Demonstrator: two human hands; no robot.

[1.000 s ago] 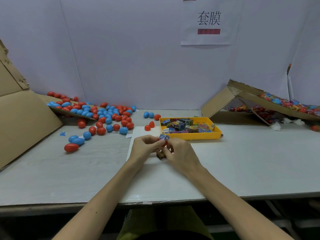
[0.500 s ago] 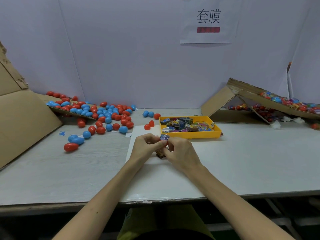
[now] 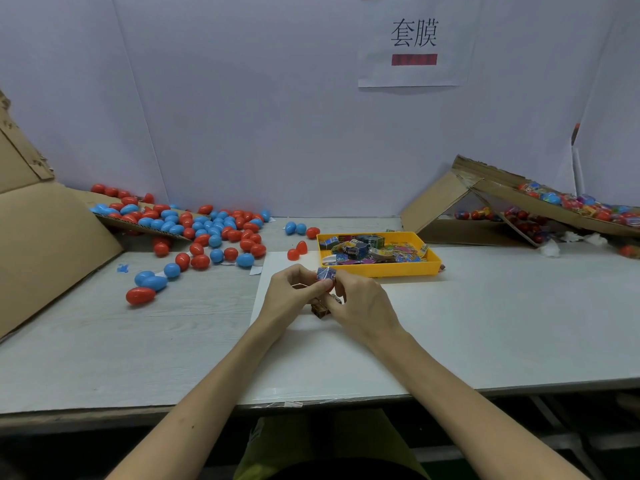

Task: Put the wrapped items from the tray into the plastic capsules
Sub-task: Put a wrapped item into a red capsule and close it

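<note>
Both hands meet over the white sheet (image 3: 273, 271) that lies on the table (image 3: 502, 323), just near of the yellow tray (image 3: 381, 270). The left hand (image 3: 291, 294) and the right hand (image 3: 363, 306) have their fingers curled, and together they pinch a blue wrapped item (image 3: 326, 273) at its top between their fingertips. A sliver of red shows just under that item between the fingers; whether it is a capsule half cannot be told. A brown wrapped item (image 3: 320, 310) lies on the sheet below the hands, touching neither as far as can be seen.

The tray holds a heap of wrapped items (image 3: 363, 249) in mixed colours. Two red capsule halves (image 3: 298, 251) stand just left of the tray. Farther left, red and blue capsules (image 3: 214, 230) spread across the table and up a low cardboard flap (image 3: 138, 225), with a few strays nearer, among them a red capsule (image 3: 140, 295) at the near left. A large cardboard panel (image 3: 45, 244) leans at the far left edge. At the right, a collapsed cardboard box (image 3: 446, 209) carries filmed capsules (image 3: 571, 202). A paper sign (image 3: 414, 39) hangs on the back wall
</note>
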